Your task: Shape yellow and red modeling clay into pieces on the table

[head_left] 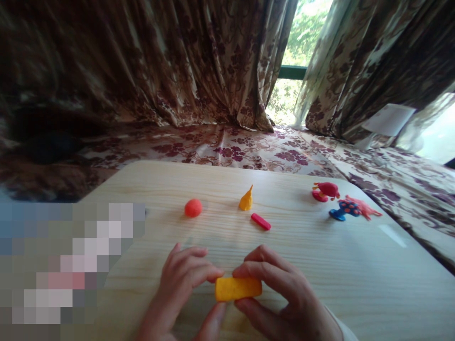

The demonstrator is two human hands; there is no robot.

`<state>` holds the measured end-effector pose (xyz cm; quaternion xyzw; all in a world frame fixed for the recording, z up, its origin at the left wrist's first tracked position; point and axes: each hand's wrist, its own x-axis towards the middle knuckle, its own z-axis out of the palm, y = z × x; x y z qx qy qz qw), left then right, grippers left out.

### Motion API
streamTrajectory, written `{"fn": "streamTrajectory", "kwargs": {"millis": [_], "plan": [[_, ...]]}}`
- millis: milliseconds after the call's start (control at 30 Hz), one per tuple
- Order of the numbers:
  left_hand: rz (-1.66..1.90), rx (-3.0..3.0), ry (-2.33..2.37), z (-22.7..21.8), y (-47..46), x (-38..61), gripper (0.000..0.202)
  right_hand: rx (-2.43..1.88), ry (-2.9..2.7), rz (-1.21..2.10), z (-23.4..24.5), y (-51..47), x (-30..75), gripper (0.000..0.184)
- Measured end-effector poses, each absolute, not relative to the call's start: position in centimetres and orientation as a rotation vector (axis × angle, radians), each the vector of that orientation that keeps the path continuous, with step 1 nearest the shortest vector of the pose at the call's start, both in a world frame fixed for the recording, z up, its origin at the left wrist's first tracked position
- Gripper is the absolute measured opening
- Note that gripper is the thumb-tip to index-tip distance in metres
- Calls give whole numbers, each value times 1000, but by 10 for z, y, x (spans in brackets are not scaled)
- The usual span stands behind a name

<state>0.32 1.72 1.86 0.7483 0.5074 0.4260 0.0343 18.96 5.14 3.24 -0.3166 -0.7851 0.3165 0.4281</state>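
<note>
A thick yellow block of modelling clay (239, 289) is held between my two hands, low in the view over the table. My left hand (188, 279) pinches its left end, index finger on top and thumb below, with the other fingers stretched out. From the right, my right hand (284, 289) grips the block between fingers above and thumb underneath. Beyond the hands sit an orange-red clay ball (193, 208), a yellow clay piece (246, 200) drawn up to a thin point, and a short pink clay stick (260, 221).
At the table's (142, 189) far right stand a pink clay figure (326, 190) and a blue clay figure with red spots (348, 208). A white lamp (389, 119) stands behind. Floral curtains (199, 61) hang at the back. Pixel blocks cover the lower left.
</note>
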Motion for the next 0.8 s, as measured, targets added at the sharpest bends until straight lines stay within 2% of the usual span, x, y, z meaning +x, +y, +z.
{"fn": "streamTrajectory", "kwargs": {"millis": [100, 300, 800], "plan": [[1320, 2328, 1524, 17, 18, 3, 23, -808, -1975, 812, 32, 52, 190, 21], [1307, 2359, 1492, 13, 19, -2, 25, -767, -1950, 819, 33, 52, 191, 27], [1277, 2424, 1465, 6, 18, -12, 34, -753, -1984, 788, 31, 55, 193, 25]]}}
